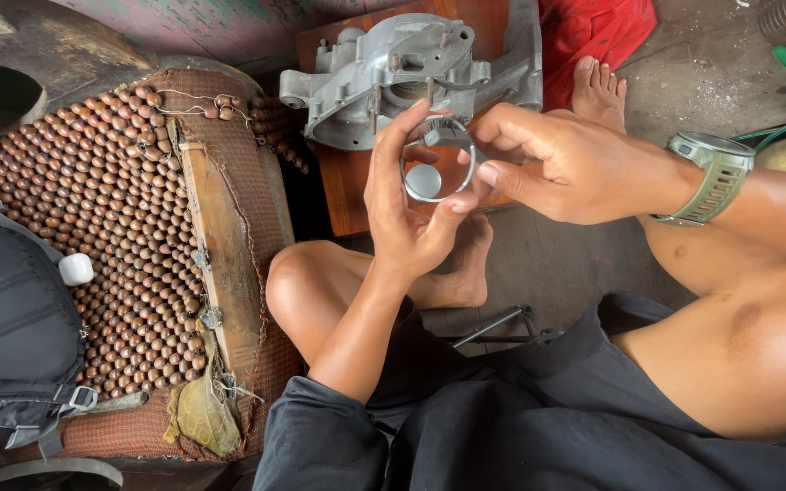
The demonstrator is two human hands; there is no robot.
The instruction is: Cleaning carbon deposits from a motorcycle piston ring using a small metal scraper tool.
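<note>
- Nearest: person seated on the floor in dark shorts (502,427), knees bent, bare feet on grey concrete floor (557,264).
- Black bent metal rod tool (502,325) lies on the floor between the legs.
- Left hand (411,205) raised, fingers curled around a thin round silver metal ring (437,159), gripping its rim from the left and below.
- Ring: shiny, open centre, a small grey block at its top edge; a pale round disc shows through the opening.
- Right hand (566,164) pinches the ring's right edge between thumb and fingers; grey-green wristwatch (716,173) on that wrist.
- Left side: black backpack (11,336) rests on a brown wooden bead seat cover (111,209).
- Beyond the hands: grey cast aluminium engine casing (393,68) on a reddish wooden board (347,182).
- Farthest: red cloth (593,32) behind the casing.
</note>
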